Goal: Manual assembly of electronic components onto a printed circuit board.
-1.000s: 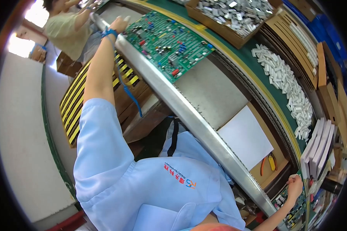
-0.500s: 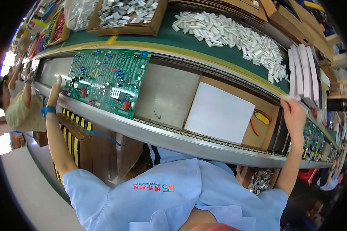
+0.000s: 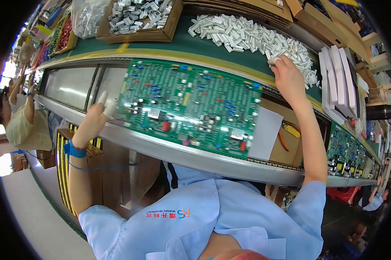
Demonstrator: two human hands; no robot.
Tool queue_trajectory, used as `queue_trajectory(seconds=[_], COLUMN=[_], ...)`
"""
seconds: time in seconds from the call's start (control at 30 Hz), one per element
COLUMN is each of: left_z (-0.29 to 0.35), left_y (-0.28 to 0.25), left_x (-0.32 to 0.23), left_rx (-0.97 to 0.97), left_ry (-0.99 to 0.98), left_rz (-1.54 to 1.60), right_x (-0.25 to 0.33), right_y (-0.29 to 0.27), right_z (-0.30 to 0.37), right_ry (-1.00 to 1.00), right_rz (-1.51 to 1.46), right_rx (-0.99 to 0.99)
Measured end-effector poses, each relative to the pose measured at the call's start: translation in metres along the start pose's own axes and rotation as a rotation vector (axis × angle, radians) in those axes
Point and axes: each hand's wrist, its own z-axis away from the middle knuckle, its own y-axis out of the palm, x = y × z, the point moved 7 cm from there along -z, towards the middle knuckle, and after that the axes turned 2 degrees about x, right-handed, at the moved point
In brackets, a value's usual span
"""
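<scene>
A large green circuit board (image 3: 186, 108), seemingly two joined panels, lies across the conveyor rails in front of me, its top full of small components. My left hand (image 3: 93, 119) is at the board's left edge, fingers stretched out with white covers on the tips; nothing shows in its grasp. Around that wrist sits a blue band (image 3: 76, 150) with a cord. My right hand (image 3: 289, 80) is over the near edge of a heap of small silvery-white ribbed pieces (image 3: 247, 34). Its fingers are curled together, and anything between them is hidden.
Under the board lies a cardboard tray (image 3: 296, 145) with white paper (image 3: 264, 130) and orange-and-yellow pliers (image 3: 290, 129). A carton of metal pieces (image 3: 139, 37) stands at the back left, white slabs (image 3: 340, 82) at the right. More boards (image 3: 349, 149) sit farther right; a co-worker (image 3: 28, 125) is at left.
The board has slid right along the rails, covering part of the paper, with my left hand following its left edge. My right hand has moved from the right rail up-left to the heap.
</scene>
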Motion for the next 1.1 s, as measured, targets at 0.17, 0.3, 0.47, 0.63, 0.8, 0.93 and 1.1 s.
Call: queue_trajectory(seconds=[0.17, 0.3, 0.47, 0.63, 0.8, 0.93, 1.1], left_z=[0.015, -0.003, -0.068, -0.117, -0.134, -0.129, -0.114], left_y=[0.019, -0.017, 0.027, 0.073, 0.085, 0.081, 0.047], left_x=[-0.077, -0.188, -0.277, -0.333, -0.337, -0.335, -0.323], left_rx=[0.113, -0.325, -0.496, -0.394, -0.313, -0.396, -0.466], left_ry=[0.268, 0.384, 0.959, 1.127, 1.157, 1.184, 1.015], left_rz=[-0.514, -0.546, -0.570, -0.719, -0.856, -0.792, -0.391], right_x=[-0.007, -0.017, -0.014, -0.025, -0.032, -0.014, 0.039], right_y=[-0.006, -0.006, -0.007, -0.006, -0.005, -0.009, -0.010], right_z=[0.002, 0.009, 0.000, 0.000, -0.003, -0.005, -0.012], right_ry=[-0.082, -0.095, -0.090, 0.072, 0.157, 0.105, 0.007], right_rz=[-0.175, -0.096, -0.147, -0.323, -0.440, -0.374, -0.596], right_rx=[-0.002, 0.014, 0.101, 0.186, 0.290, 0.228, 0.127])
